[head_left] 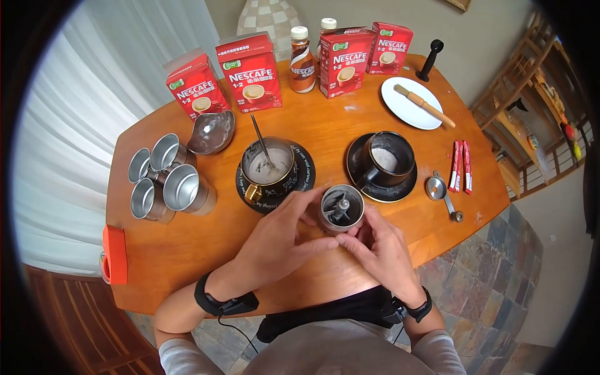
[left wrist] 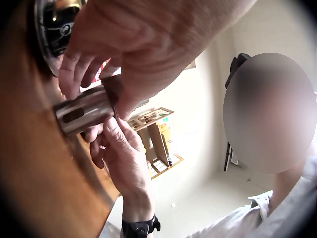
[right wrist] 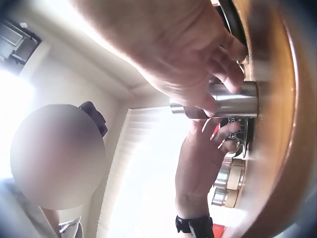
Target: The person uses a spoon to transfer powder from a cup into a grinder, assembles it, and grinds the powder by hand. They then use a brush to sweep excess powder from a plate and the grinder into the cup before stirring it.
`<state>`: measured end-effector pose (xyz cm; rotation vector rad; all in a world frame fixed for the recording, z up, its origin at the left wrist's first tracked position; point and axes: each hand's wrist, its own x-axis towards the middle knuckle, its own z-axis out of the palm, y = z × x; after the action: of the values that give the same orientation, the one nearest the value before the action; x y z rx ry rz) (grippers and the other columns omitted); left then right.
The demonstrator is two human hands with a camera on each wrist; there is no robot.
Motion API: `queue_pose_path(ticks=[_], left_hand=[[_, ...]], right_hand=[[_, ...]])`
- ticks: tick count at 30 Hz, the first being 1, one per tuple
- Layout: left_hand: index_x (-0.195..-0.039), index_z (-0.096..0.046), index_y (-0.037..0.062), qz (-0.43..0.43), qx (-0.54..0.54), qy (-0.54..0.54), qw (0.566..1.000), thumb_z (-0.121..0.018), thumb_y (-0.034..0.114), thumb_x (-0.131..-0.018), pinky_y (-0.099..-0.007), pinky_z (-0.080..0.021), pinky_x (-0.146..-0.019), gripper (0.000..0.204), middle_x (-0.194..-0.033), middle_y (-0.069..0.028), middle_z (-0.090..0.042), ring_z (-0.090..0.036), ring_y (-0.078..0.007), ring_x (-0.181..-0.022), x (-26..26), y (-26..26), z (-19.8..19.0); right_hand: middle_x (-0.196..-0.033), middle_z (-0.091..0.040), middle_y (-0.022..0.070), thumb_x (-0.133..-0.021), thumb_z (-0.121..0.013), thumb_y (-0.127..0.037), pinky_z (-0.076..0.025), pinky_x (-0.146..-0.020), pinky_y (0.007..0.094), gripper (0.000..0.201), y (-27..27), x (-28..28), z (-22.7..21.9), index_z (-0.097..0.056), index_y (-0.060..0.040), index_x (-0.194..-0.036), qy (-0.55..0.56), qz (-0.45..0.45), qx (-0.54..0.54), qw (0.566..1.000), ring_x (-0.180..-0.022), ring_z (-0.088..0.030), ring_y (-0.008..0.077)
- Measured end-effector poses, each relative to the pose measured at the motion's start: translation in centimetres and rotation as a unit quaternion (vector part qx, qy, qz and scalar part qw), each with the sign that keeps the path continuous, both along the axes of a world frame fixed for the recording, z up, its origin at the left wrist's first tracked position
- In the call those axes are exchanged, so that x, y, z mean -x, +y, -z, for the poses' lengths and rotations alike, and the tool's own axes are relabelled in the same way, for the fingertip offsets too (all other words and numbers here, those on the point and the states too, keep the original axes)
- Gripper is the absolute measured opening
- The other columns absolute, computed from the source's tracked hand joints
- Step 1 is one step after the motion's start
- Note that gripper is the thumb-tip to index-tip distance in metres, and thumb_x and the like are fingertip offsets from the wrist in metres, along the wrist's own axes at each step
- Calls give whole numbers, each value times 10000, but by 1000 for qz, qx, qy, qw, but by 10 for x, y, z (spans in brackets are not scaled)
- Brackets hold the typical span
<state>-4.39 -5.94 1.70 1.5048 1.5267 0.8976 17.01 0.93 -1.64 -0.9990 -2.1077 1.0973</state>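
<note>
A steel hand coffee grinder (head_left: 342, 209) stands upright at the table's near middle, its top uncovered so that the central shaft and its arms show inside. My left hand (head_left: 269, 240) holds it from the left, thumb along the near side and fingers around the far left. From the other side my right hand (head_left: 384, 247) grips it, thumb in front and fingers bent against the wall. In the left wrist view, the grinder body (left wrist: 81, 116) shows a dark oval window. The grinder's crank lid (head_left: 440, 190) lies apart on the right.
A black cup (head_left: 259, 184) with a spoon is left of the grinder; another black cup (head_left: 369, 178) sits on a saucer to its right. Metal cups (head_left: 187, 190) stand at left near a dark bowl (head_left: 212, 134). Red boxes (head_left: 253, 81) line the back; a brush (head_left: 425, 106) lies on a white plate.
</note>
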Motion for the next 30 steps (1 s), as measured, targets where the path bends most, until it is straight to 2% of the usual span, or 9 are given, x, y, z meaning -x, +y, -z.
queue_pose_path(ticks=[6,12,13,16,17,21,24,28,30], left_hand=[[-1490,-499,73,1,12,8,1000,-854,245,-909,-343,-602,-874,703,-1285,-134,-667,-710,-261,-1178,-5,2,1],[-1484,-515,81,-57,-103,75,990,-897,173,-861,-305,-558,-723,737,-1186,-102,-690,-711,-186,-957,18,-9,6],[-1383,-553,68,-103,-118,28,987,-899,137,-856,-275,-501,-647,635,-1053,-62,-649,-629,-122,-811,22,-11,10],[-1262,-548,51,-251,-101,127,954,-881,112,-872,-254,-479,-633,517,-937,-30,-556,-555,-95,-745,34,-19,3],[-1196,-521,43,-271,-111,104,950,-856,118,-908,-246,-457,-614,448,-889,-5,-486,-491,-80,-702,38,-18,8],[-1182,-525,24,-277,-101,-3,956,-785,202,-998,-230,-440,-592,365,-917,6,-499,-494,-56,-686,61,-9,46],[-1154,-550,12,-272,29,-83,958,-734,254,-1039,-239,-446,-568,325,-925,-12,-507,-505,-54,-667,66,-6,47],[-935,-632,17,-249,-84,-45,964,-691,260,-1065,-239,-435,-528,282,-904,-14,-550,-512,-61,-595,63,-3,54],[-898,-651,7,-249,-48,-78,964,-664,208,-1074,-234,-465,-551,267,-987,-29,-563,-568,-75,-663,63,-4,49]], right_hand=[[-762,-632,39,-862,-874,-142,-527,-615,318,606,-2,-1,4,-613,-34,-1398,11,-3,4,1000,-638,-626,165],[-769,-621,30,-851,-878,-134,-514,-604,304,609,-1,-1,7,-622,-41,-1396,-1,-2,26,1000,-623,-601,146],[-770,-620,27,-852,-877,-133,-513,-604,301,606,0,-1,9,-624,-43,-1395,2,-4,24,1000,-622,-597,143],[-773,-617,22,-852,-876,-129,-510,-603,297,597,1,-2,13,-632,-46,-1390,10,-10,17,1000,-620,-589,136],[-775,-616,23,-852,-877,-129,-510,-603,296,592,2,-2,12,-636,-47,-1386,12,-11,14,1000,-621,-588,136],[-782,-602,13,-872,-859,-120,-492,-609,276,544,14,-13,2,-652,-40,-1369,17,-51,51,997,-639,-570,112],[-794,-593,-7,-905,-825,-102,-462,-623,244,486,27,-23,-1,-661,-33,-1357,106,-7,71,992,-672,-543,73],[-787,-577,-22,-974,-760,-98,-436,-642,222,335,42,-17,-35,-690,-13,-1290,124,-2,52,991,-703,-516,44],[-765,-592,2,-991,-746,-145,-453,-650,237,294,59,-1,-47,-703,1,-1243,99,-36,27,994,-704,-549,65]])
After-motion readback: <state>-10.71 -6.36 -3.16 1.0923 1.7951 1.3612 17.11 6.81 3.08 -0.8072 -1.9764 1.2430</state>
